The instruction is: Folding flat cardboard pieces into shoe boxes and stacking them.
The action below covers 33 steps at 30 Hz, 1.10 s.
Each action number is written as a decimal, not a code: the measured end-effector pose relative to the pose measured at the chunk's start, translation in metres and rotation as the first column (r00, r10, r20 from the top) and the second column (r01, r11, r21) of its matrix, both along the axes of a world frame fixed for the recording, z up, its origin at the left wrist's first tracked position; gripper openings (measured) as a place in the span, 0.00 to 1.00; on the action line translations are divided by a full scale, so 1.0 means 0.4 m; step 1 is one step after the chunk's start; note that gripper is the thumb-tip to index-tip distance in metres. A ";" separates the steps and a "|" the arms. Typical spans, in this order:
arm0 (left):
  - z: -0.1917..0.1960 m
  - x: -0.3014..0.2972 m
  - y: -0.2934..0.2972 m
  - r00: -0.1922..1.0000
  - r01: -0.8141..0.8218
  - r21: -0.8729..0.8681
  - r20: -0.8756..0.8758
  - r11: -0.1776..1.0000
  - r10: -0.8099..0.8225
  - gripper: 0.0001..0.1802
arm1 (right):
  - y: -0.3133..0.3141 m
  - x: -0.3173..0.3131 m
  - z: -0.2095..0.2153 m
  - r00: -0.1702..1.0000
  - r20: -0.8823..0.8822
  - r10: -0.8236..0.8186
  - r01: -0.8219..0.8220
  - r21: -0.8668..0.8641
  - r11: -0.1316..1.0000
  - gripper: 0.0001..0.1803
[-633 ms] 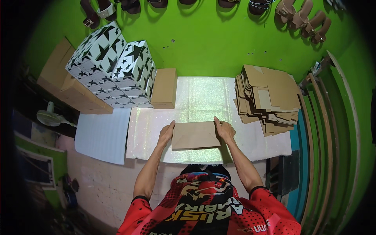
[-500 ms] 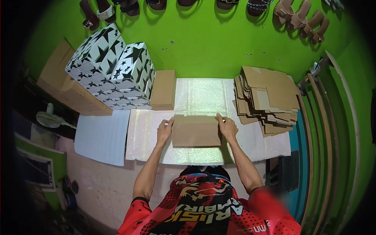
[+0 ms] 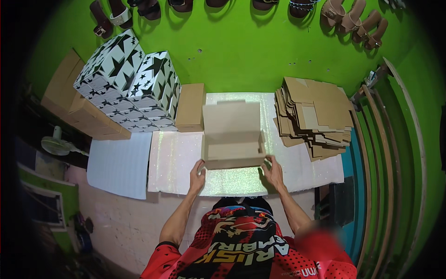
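An open brown cardboard box point(image 3: 234, 162) is in front of me on the table. Its lid point(image 3: 232, 117) stands raised at the far side, with a small tab along the top edge. Inside, I see bare cardboard and no contents. My left hand point(image 3: 198, 176) is closed at the near left corner, fingers bent against the side. At the near right corner my right hand point(image 3: 273, 174) grips with its thumb and fingers; some fingertips are hidden behind the cardboard.
Flattened cardboard boxes point(image 3: 320, 104) are stacked on the right. At the left stand star-patterned white boxes point(image 3: 148, 88), a closed brown box point(image 3: 190, 109) and white foam sheets point(image 3: 118, 162). Sandals point(image 3: 299, 8) hang on the green wall; a fan point(image 3: 58, 145) is far left.
The box's lid was down and now stands up, showing the inside. Both my hands have moved from the box's far corners down to its near corners.
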State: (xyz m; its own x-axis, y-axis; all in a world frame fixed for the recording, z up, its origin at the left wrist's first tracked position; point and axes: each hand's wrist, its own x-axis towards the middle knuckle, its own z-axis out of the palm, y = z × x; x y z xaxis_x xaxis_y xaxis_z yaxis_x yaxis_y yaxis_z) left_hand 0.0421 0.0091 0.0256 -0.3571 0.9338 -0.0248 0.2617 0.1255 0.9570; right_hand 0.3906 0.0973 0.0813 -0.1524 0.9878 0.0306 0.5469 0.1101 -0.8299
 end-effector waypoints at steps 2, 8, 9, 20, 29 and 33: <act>-0.052 -0.017 -0.049 0.992 0.053 -0.112 0.116 0.992 -0.040 0.24 | -0.031 0.039 -0.078 0.998 0.051 0.039 -0.033 -0.124 0.992 0.22; -0.034 -0.039 -0.053 0.997 -0.026 -0.155 0.073 0.988 0.038 0.21 | -0.019 0.075 -0.122 0.984 -0.052 -0.172 0.165 -0.122 0.979 0.21; -0.022 -0.044 -0.040 0.992 -0.073 -0.112 0.097 0.991 0.084 0.21 | 0.004 0.064 -0.109 0.975 -0.111 -0.191 0.179 -0.108 0.978 0.22; 0.075 -0.024 0.104 0.962 0.164 -0.099 -0.203 0.982 -0.181 0.34 | 0.142 -0.042 0.009 0.986 0.162 0.035 -0.031 -0.024 0.999 0.23; 0.040 -0.049 0.090 0.996 0.085 -0.044 0.029 0.995 -0.083 0.31 | 0.136 -0.027 -0.004 0.995 -0.076 0.062 -0.063 -0.018 0.998 0.26; 0.022 -0.057 0.080 0.984 0.173 -0.063 0.045 0.983 -0.170 0.29 | 0.129 0.004 -0.002 0.995 -0.043 0.087 -0.092 -0.129 0.987 0.26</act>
